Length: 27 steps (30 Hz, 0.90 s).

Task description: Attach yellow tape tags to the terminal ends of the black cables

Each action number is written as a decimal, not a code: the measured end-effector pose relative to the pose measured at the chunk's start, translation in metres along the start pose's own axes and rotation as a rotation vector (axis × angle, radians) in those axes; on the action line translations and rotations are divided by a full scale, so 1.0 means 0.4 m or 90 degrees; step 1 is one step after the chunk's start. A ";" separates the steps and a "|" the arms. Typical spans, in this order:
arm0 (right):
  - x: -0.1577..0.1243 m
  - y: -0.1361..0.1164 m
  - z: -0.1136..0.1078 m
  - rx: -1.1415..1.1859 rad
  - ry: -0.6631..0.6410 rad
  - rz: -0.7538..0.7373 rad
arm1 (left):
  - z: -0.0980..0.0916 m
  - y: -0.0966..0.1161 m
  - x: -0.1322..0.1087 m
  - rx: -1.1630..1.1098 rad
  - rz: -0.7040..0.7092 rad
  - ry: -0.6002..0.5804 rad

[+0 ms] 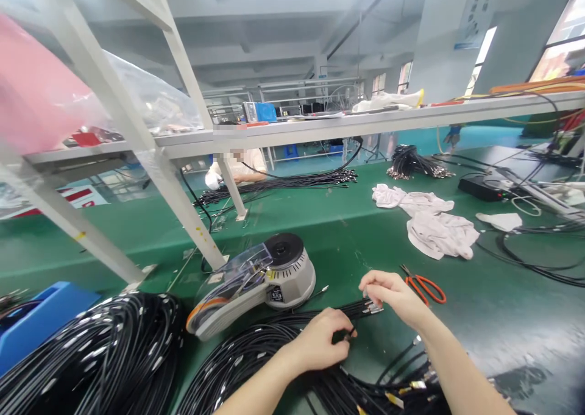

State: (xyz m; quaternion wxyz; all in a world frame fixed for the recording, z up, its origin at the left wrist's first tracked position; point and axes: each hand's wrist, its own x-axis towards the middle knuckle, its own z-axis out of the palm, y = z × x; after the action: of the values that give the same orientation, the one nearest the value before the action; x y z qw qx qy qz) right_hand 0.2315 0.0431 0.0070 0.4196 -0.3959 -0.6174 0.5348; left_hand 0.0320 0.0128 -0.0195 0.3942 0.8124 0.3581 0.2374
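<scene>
left hand [321, 340] grips a black cable [350, 333], mostly hidden; right hand [392, 294] curled, its hold unclear.

The green bench [342, 235] carries coiled black cables [233, 363], a grey machine [295, 281] with a round black top, orange-handled scissors [415, 280], crumpled white cloths [439, 226] and a black box [479, 187].

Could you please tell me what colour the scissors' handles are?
The scissors' handles are orange-red, shown best in the head view.
</scene>
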 end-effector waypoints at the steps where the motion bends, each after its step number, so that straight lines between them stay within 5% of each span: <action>1: 0.004 -0.003 0.012 0.002 -0.015 0.002 | -0.007 0.009 -0.003 -0.076 -0.009 -0.015; 5: 0.020 -0.032 0.055 -0.006 -0.073 0.003 | -0.020 0.043 0.017 -0.512 -0.074 -0.018; 10: 0.035 -0.063 0.095 0.031 -0.113 0.010 | -0.029 0.040 0.029 -0.862 -0.135 -0.168; 13: 0.049 -0.055 0.120 0.071 -0.076 0.028 | -0.038 0.038 0.013 -0.925 -0.150 -0.116; 19: 0.076 -0.014 0.177 0.333 -0.043 0.102 | -0.043 0.040 -0.014 -0.881 -0.126 0.171; 27: 0.080 0.005 0.223 0.434 -0.126 0.143 | -0.029 0.009 -0.026 -0.861 -0.131 0.272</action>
State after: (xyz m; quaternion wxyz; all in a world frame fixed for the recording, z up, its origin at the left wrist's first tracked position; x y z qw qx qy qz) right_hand 0.1368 0.0441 0.0012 0.4046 -0.2447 -0.3941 0.7881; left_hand 0.0191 0.0089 -0.0110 0.7527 0.2883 0.2768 0.5231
